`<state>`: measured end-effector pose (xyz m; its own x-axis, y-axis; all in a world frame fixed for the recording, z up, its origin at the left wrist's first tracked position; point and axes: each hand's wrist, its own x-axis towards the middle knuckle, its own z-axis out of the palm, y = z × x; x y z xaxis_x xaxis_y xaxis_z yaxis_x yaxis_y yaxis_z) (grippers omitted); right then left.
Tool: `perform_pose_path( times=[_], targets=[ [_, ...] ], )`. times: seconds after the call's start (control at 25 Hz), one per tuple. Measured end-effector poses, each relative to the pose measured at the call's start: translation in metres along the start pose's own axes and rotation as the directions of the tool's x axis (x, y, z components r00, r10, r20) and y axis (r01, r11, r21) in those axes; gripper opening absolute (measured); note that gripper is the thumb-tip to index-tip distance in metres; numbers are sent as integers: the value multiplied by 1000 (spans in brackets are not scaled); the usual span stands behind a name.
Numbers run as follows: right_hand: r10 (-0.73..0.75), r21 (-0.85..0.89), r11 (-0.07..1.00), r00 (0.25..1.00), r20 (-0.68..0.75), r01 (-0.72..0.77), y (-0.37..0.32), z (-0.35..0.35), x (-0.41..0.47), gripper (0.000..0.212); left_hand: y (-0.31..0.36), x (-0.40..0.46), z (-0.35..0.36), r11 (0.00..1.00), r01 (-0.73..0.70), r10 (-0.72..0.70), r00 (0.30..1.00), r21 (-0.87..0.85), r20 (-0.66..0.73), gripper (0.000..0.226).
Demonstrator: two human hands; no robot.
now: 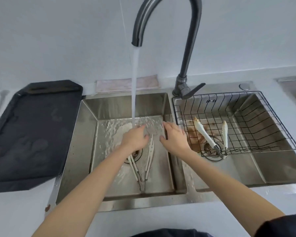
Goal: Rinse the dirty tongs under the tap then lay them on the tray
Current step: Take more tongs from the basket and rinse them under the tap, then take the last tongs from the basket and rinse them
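The left hand curls over the head end of the white tongs in the left basin, holding them so the tap's stream strikes the fingers and runs onto the tips; that seems the point of the hold, letting the water carry off the soil. Whether the fingers fully clasp an arm of the tongs I cannot tell, since the hand hides it. The right hand, just right of the stream, hovers with fingers loose and spread, grasping nothing. The tongs' hinge end points toward the person, over the basin floor near the drain. Right of the stream, a wire basket holds a second, soiled pair of tongs. Left of the stream, beside the basin, lies the dark tray; the basin wall stands between it and the tongs.
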<state>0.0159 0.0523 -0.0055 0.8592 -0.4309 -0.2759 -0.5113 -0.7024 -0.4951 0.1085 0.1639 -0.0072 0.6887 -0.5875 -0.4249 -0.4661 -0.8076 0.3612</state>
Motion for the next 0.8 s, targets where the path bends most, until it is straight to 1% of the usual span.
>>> perform_pose_path(
  times=[0.08,0.16,0.4,0.48,0.6,0.68,0.8],
  targets=[
    [-32,-30,999,998,-46,30,12,-18,-5,59,22,1,-4,997,-55,57,997,45,-45,55],
    [-21,-53,998,998,-55,18,29,-34,-8,60,47,4,-5,994,-87,91,994,61,-64,54],
    [98,-77,992,994,-45,-101,93,-74,-12,59,123,14,10,975,-153,161,986,161,-39,54],
    [137,-74,988,990,-20,-138,115,-84,-13,59,146,18,20,970,-169,174,985,174,-14,54],
    [195,-45,980,980,29,-194,142,-91,-12,57,170,26,36,973,-180,176,984,143,36,52],
    [244,-15,970,966,81,-244,158,-92,-9,57,183,32,48,979,-161,154,986,121,63,52],
    [294,74,949,944,153,-307,175,-89,1,60,193,41,63,987,-109,97,990,119,106,54]
  ],
)
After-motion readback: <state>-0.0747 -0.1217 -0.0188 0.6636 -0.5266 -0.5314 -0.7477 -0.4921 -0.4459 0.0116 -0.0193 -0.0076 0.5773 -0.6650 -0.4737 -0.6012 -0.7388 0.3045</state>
